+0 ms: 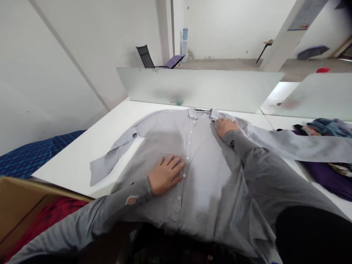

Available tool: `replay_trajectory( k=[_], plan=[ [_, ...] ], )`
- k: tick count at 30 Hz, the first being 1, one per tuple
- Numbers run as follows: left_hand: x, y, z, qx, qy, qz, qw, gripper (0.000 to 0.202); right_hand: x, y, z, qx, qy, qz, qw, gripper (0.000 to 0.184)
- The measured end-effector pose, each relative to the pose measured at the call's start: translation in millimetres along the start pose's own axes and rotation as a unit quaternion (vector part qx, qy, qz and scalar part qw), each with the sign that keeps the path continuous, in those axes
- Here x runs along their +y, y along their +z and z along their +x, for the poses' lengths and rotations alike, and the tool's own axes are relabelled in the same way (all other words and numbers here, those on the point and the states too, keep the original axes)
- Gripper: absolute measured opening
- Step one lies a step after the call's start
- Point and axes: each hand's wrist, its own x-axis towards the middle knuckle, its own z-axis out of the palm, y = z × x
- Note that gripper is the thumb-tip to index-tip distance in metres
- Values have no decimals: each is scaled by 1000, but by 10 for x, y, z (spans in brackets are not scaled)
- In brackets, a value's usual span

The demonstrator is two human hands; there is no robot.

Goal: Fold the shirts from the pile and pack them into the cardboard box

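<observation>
A light grey button-up shirt (198, 157) lies front-up on a white table (90, 146), collar at the far side and sleeves spread to both sides. My left hand (165, 174) rests flat on the shirt's front beside the button row, fingers stretched out. Farther away, my right hand (225, 126) lies palm down on the shirt's shoulder just right of the collar, fingers flat. Neither hand holds anything. Both my arms are in grey sleeves.
A frosted glass divider (198, 88) stands along the table's far edge. A pile of purple and blue clothes (327, 154) lies at the right. A cardboard box (24, 205) with red fabric sits at lower left. A black chair (145, 57) stands in the background.
</observation>
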Motion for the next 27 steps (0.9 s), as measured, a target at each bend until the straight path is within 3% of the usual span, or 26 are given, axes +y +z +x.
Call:
replay_trajectory(
  k=[3,6,9,13,16,19,22,27],
  plan=[
    [259,-30,-373,-13,16,-20,1000,53,-230,-21,-215,7,16,139,990,31],
    [515,-51,-648,-14,-8,-27,999,53,-472,52,-298,-15,53,285,957,28],
    [680,-45,-819,-5,-42,-34,999,52,-713,123,-191,-28,101,411,906,37],
    [687,-10,-920,1,-51,-51,997,54,-965,149,137,-7,144,462,875,52],
    [602,27,-953,-11,-29,-76,997,62,-1069,153,395,21,166,451,877,65],
    [533,73,-969,-31,-10,-94,995,81,-1121,185,569,58,169,417,891,65],
    [516,114,-964,-41,-7,-93,995,98,-1135,243,630,95,157,383,905,60],
    [543,158,-955,-15,-15,-45,999,101,-1059,253,586,105,129,322,932,57]
  ],
)
